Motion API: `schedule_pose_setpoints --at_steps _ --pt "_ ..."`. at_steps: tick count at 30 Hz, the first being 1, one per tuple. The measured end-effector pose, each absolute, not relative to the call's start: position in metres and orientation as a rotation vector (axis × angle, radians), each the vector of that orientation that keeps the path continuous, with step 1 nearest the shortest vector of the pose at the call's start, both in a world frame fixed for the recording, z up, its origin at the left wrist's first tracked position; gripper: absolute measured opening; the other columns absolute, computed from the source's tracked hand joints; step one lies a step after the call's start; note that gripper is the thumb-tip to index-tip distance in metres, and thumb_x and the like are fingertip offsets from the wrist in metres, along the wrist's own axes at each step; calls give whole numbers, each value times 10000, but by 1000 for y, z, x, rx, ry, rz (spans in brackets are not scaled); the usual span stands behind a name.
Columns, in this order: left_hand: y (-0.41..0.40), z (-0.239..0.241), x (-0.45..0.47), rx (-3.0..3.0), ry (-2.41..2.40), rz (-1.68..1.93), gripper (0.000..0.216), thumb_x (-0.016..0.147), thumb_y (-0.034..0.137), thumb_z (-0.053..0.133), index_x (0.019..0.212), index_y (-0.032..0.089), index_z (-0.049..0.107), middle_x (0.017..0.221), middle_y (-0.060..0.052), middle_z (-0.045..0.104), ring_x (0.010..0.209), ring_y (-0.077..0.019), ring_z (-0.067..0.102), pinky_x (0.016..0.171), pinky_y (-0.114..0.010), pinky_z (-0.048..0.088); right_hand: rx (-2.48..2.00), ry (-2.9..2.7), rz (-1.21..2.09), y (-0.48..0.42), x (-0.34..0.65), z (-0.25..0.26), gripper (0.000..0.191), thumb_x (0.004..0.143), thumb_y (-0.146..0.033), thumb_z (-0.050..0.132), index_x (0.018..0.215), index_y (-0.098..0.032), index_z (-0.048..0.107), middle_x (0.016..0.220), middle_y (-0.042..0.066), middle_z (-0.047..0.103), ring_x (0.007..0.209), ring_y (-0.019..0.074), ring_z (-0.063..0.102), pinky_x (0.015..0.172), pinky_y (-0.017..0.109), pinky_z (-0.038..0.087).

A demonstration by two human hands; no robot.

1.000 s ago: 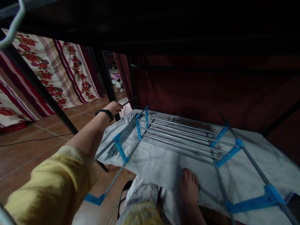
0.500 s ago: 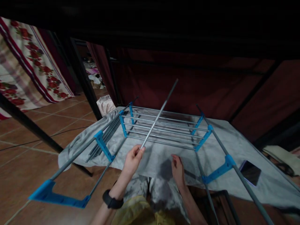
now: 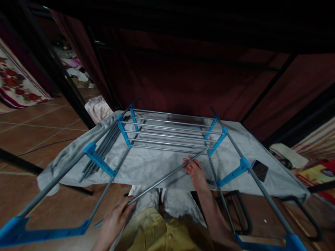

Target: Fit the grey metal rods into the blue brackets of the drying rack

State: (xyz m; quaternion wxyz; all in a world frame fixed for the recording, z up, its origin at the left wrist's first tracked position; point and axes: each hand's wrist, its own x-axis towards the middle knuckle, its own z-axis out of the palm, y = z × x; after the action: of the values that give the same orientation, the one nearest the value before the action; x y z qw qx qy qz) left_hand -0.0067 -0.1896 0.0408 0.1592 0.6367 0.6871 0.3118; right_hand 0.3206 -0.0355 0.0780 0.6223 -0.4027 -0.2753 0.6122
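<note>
A grey metal rod (image 3: 159, 180) slants from the lower left up to the front right of a drying rack frame. My left hand (image 3: 115, 218) is closed around it near the lower end, and a short piece sticks out behind the fist. Close to the upper end, my right hand (image 3: 195, 172) has its fingers loosely about the rod. Beyond my hands is the frame, with blue plastic brackets (image 3: 231, 173), long side tubes (image 3: 66, 167) and several crossbars (image 3: 170, 134) fitted at the far part. The rod's upper tip lies close to the right bracket of the crossbars; contact cannot be made out.
Several loose rods (image 3: 101, 150) lie on the grey cloth (image 3: 157, 162) at the left. A phone (image 3: 259, 170) rests on the right. Black metal bars (image 3: 235, 212) stand low at the right, and a dark post (image 3: 60, 80) rises at the left.
The rod has swung from pointing up and away to a low slant toward the right. My left hand has come down and nearer; my right hand has met the rod. The view has shifted.
</note>
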Motion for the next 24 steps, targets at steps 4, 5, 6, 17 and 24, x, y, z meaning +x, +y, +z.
schedule_pose_setpoints --at_steps 4,5,6,17,24 --pt "-177 48 -8 2063 2101 788 282 884 375 488 968 285 742 988 -73 771 889 -288 723 824 -406 555 -1028 -568 1315 -28 348 58 360 695 -420 796 961 -222 656 902 57 749 885 231 706 864 456 566" --pt "-172 51 -6 2107 2129 754 292 890 338 472 986 269 739 1008 -86 764 900 -286 715 834 -407 535 -1065 -545 1289 -27 357 52 323 695 -408 792 915 -214 658 873 56 742 872 232 701 859 465 566" --pt "-167 55 -3 2144 2147 720 301 892 300 459 1004 257 736 1026 -95 758 911 -283 707 840 -406 515 -1102 -522 1266 -26 366 46 285 699 -391 784 872 -203 658 850 57 735 863 233 696 852 475 564" --pt "-119 96 14 1923 2446 977 217 831 130 539 973 209 682 1145 -131 670 1171 -333 554 1090 -544 328 -1333 -394 1184 -23 429 9 163 792 -207 570 631 -222 590 710 66 605 756 217 639 856 511 533" --pt "-95 73 9 834 1865 1726 283 702 167 688 981 203 657 978 -56 643 838 -199 638 801 -347 502 -1387 -486 1114 -13 446 -32 124 736 -233 597 615 -259 589 762 104 610 758 276 664 820 602 531"
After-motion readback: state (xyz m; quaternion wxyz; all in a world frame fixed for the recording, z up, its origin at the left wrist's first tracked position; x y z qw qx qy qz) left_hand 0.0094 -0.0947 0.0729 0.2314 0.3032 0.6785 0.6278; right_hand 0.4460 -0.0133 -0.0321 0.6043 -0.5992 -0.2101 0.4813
